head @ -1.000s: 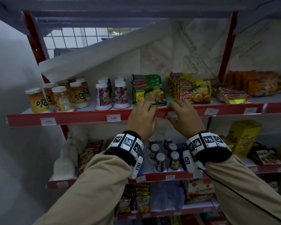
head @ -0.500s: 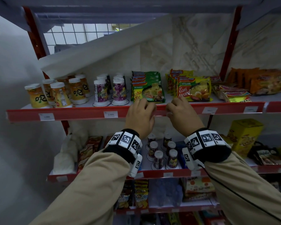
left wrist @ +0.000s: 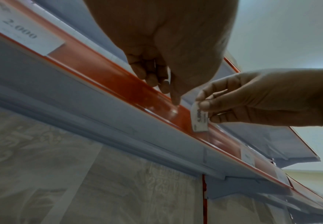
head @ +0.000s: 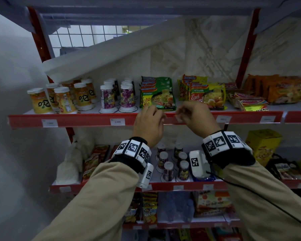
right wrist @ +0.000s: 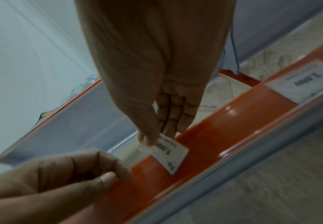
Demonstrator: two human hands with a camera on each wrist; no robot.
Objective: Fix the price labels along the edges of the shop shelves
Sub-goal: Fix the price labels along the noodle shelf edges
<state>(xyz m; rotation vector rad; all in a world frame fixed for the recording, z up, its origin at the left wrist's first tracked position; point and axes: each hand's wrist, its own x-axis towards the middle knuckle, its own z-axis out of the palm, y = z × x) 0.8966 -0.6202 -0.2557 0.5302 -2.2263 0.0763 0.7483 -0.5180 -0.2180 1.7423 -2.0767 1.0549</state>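
**Price label held at the red shelf edge**

The right hand (right wrist: 157, 91) pinches a small white paper price label (right wrist: 171, 154) between thumb and fingers, its lower end set against the glossy red plastic edge strip (right wrist: 224, 136) of the upper shelf. The print reads "5.000" in the right wrist view. Just to its left, the left hand (left wrist: 166, 45) has curled fingers, and one fingertip (left wrist: 175, 101) touches the strip's clear cover; it holds nothing that can be seen.

Further left of the hands on the same strip sits a white label printed "2.000" (head: 117, 121), and beyond it another white label (head: 49, 122), too blurred to read. To the right of the hands are two more white labels (head: 223, 119), also unreadable.

Directly behind the hands stand green noodle packets marked "Soto Mie" (head: 157, 94) and yellow packets marked "Kari" (head: 207, 95). Left of them are purple-and-white cups (head: 127, 98) and orange cups marked "Rio" (head: 38, 101), set upside down. The strip runs bare between the two hands and out to the "2.000" label.

The shelf deck is pale grey, the uprights (head: 245, 49) red, the back panel white with a faint pattern. A lower shelf with small cups (head: 169, 168) lies below the wrists.
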